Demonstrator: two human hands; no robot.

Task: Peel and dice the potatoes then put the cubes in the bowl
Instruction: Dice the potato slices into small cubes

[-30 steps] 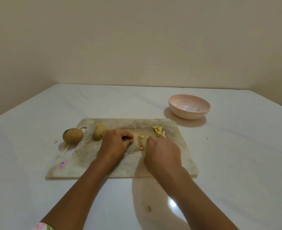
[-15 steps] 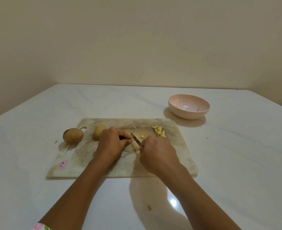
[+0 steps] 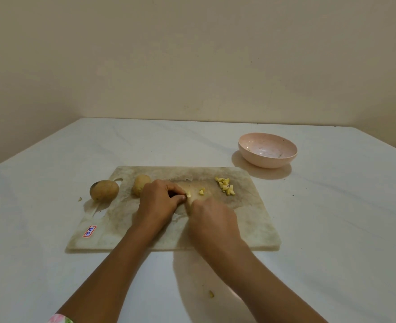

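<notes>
Left hand (image 3: 159, 201) pinches potato piece (image 3: 188, 195) on board (image 3: 250, 217). Right hand (image 3: 212, 217) just beside: fingers curled, contents hidden. Cubes (image 3: 226, 188) beyond right hand.

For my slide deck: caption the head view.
Left hand pinches a potato piece on the cutting board; right hand beside it, bowl beyond.
</notes>
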